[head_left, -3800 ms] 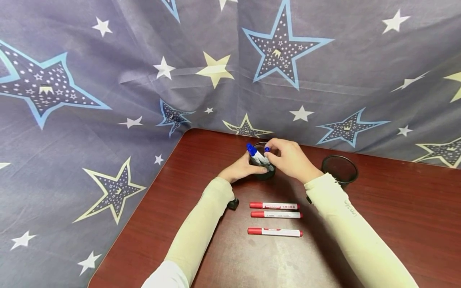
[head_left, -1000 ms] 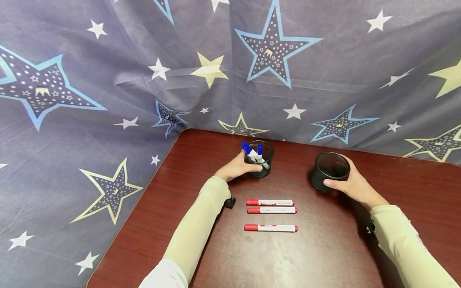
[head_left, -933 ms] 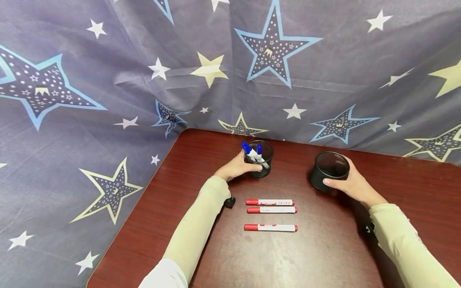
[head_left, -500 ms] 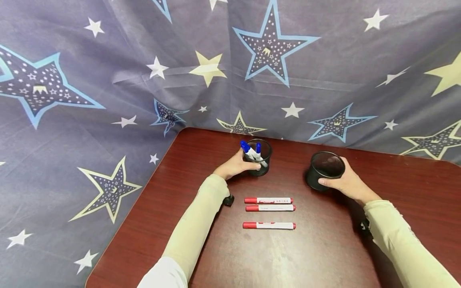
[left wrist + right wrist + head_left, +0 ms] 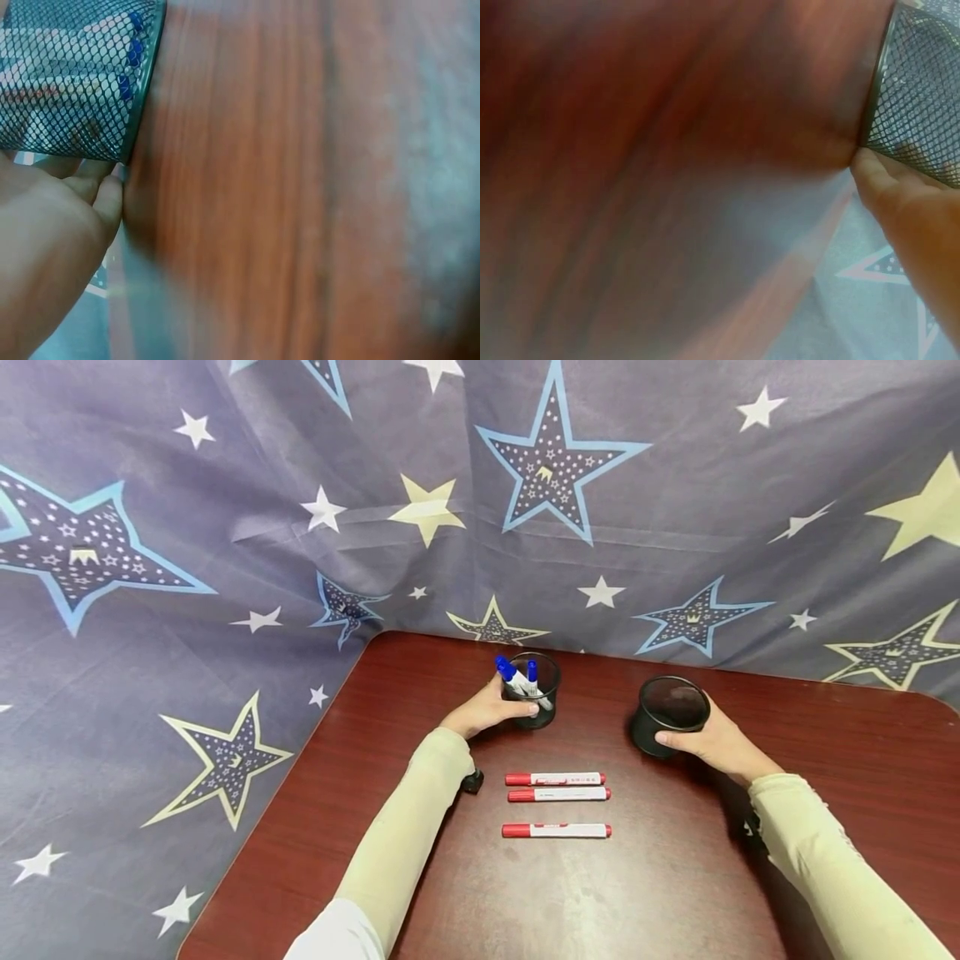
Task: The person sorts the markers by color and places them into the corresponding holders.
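My left hand (image 5: 483, 710) grips a black mesh pen holder (image 5: 546, 714) near the back of the table, its thumb across the near side. Several blue-capped white markers (image 5: 519, 679) lean inside it, and they show through the mesh (image 5: 67, 112) in the left wrist view. To the right, my right hand (image 5: 716, 743) grips a second black pen holder (image 5: 645, 732), thumb on the front and fingers behind. No pens show in that one. In the right wrist view, fingers (image 5: 877, 176) lie along the mesh wall (image 5: 919, 90). Both holders stand upright and apart.
Three red-capped white markers (image 5: 555, 779) lie roughly parallel on the brown table (image 5: 637, 885), in front of and between the holders. A curtain with stars (image 5: 412, 435) hangs behind the table and along its left side.
About four seconds ago my right hand held a blue-capped marker at the left holder. It has let go and moved right, and now grips the other holder. My left hand keeps its grip.
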`<state>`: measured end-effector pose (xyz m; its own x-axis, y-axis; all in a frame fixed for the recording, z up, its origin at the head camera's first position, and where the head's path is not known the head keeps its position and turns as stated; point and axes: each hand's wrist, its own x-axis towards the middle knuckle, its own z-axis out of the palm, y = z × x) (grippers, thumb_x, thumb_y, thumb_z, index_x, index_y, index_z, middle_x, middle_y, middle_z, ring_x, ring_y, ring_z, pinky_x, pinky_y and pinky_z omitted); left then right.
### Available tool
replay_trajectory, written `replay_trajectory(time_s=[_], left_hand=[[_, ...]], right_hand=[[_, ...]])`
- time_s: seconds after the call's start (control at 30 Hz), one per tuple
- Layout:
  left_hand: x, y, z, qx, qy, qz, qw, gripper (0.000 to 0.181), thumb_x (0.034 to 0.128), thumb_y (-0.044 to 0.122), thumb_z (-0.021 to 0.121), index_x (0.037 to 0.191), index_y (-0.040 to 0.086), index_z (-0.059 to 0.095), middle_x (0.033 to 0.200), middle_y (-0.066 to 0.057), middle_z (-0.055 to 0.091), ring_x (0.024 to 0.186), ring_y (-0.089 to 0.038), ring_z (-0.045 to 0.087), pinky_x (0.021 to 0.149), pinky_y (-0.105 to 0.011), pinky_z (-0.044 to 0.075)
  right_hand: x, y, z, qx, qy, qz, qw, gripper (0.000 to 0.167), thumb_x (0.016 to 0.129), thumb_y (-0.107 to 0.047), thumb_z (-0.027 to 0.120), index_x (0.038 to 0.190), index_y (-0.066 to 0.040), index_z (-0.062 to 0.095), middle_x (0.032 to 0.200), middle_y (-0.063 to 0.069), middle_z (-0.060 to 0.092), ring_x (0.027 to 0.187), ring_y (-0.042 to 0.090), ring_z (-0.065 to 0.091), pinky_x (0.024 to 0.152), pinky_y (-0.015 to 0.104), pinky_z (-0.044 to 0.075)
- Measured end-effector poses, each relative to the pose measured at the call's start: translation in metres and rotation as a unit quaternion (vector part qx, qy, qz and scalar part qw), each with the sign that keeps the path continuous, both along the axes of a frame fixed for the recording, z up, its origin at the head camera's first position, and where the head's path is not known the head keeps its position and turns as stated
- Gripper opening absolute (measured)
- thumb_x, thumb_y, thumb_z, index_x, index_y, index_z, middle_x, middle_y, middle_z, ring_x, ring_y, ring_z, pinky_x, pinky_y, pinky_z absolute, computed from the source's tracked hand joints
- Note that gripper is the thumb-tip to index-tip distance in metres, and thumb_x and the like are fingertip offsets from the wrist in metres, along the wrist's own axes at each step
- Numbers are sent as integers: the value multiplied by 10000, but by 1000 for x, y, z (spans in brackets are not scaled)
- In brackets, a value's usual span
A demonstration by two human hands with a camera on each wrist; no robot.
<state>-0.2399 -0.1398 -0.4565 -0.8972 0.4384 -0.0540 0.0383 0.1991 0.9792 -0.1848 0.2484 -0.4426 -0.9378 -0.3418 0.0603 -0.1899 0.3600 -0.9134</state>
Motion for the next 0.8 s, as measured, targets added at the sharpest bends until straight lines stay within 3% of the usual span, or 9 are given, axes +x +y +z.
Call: replay_trajectory(time_s=[0.2, 0.37, 0.47, 0.6, 0.7, 0.8], left_hand=[[3, -2, 0, -178, 89, 41, 9998, 955, 872, 128, 784, 1600, 163, 166, 1455, -137, 475, 1352, -236, 440, 1145, -407, 303], [7, -9, 3, -29, -79, 117, 9999, 989, 872, 75, 764, 1591, 122, 88, 1597, -172, 263, 1476, -278, 251, 1187, -406, 211], [12, -19, 4, 108, -280, 274, 9992, 932, 867, 9, 741, 1552, 81, 113, 1602, -211, 213, 1487, -347, 210, 1182, -437, 230], [23, -31, 5, 11, -530, 704, 9961, 809, 838, -57, 723, 1473, 13, 227, 1486, -283, 356, 1380, -413, 391, 1090, -465, 391], [35, -36, 12, -478, -676, 1060, 9909, 698, 835, -46, 716, 1406, -36, 316, 1348, -283, 486, 1214, -383, 550, 983, -421, 483], [47, -37, 17, -1037, -709, 1113, 9858, 593, 833, -7, 730, 1328, -50, 406, 1166, -216, 590, 999, -294, 624, 850, -345, 509]], right_hand=[[0, 1, -1, -2, 9, 8, 10000, 863, 854, -100, 826, 1543, -55, 309, 1425, 206, 482, 1273, 307, 449, 938, 121, 351], [0, 1, 0, 16, -11, -14, 10000, 866, 850, -114, 831, 1538, -52, 309, 1427, 207, 480, 1277, 307, 448, 933, 120, 345], [0, 0, 1, 42, -54, -29, 10000, 871, 851, -128, 834, 1539, -50, 307, 1431, 206, 477, 1278, 307, 447, 952, 155, 346], [0, -1, 0, 32, -134, -29, 9999, 877, 852, -137, 834, 1543, -56, 299, 1439, 200, 469, 1286, 304, 442, 981, 214, 343], [0, -1, 0, 22, -119, -34, 9999, 869, 854, -135, 832, 1538, -51, 303, 1437, 199, 468, 1290, 299, 437, 981, 208, 337], [0, 0, 0, -10, -112, -38, 9999, 860, 854, -128, 830, 1534, -44, 311, 1435, 202, 472, 1291, 301, 438, 982, 199, 337]])
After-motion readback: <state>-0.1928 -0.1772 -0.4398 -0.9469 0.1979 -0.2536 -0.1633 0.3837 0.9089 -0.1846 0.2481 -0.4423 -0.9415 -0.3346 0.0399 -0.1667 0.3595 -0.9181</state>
